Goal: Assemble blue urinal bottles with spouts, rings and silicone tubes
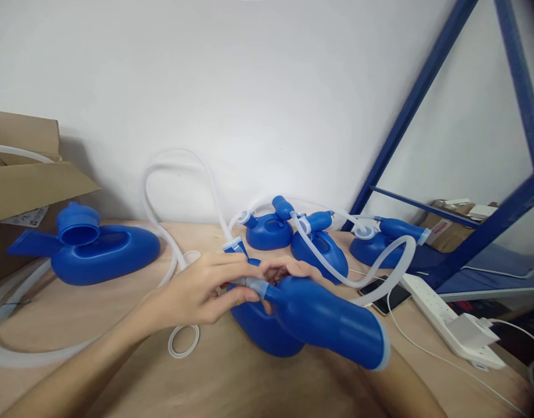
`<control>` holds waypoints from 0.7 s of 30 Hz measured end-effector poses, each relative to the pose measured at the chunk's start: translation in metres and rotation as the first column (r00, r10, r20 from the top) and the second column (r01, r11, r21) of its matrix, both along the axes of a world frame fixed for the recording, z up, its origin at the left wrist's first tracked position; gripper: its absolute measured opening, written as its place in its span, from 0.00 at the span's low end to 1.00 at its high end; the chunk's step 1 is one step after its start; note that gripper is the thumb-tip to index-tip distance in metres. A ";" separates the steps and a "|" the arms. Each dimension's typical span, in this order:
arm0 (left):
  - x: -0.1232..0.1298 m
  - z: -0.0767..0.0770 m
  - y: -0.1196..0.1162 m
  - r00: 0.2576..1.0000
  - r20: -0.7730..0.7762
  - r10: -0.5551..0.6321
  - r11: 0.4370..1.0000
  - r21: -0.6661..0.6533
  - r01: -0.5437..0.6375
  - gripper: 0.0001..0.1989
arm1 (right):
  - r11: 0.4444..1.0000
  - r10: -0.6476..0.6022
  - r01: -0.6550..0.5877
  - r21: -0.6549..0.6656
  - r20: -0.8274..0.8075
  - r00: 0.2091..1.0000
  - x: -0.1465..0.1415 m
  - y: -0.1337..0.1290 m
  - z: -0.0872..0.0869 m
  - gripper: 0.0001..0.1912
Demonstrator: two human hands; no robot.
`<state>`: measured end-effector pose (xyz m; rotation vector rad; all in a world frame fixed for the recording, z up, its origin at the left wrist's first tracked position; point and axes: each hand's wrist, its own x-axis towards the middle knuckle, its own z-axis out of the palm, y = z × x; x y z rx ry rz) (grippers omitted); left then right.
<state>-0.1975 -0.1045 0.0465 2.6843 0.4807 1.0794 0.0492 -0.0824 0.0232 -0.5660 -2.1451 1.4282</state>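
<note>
My left hand [210, 284] pinches the end of a translucent tube [255, 285] between thumb and fingers. That end sits at the narrow neck of a blue plastic urinal funnel [332, 325] with a pale rim. Behind the funnel, my right hand [295, 268] is wrapped round it; most of those fingers are hidden. Below both hands a blue urinal bottle [271, 334] rests on the table, partly covered. Its white-capped mouth [235, 245] shows beyond my left hand. A white ring [171, 342] lies near my left wrist.
Several blue bottles with tubes stand at the back, one bottle [105, 255] at left by a cardboard box [27, 191]. A phone [386, 295], a white power strip [454, 325] and cables lie at right. A blue metal frame [406, 128] rises beside the white wall.
</note>
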 end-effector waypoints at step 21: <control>-0.005 -0.015 0.018 0.922 0.111 0.372 0.857 0.340 -0.387 0.17 | 0.610 -0.555 0.630 0.482 -0.308 0.773 0.037 -0.007 0.035 0.30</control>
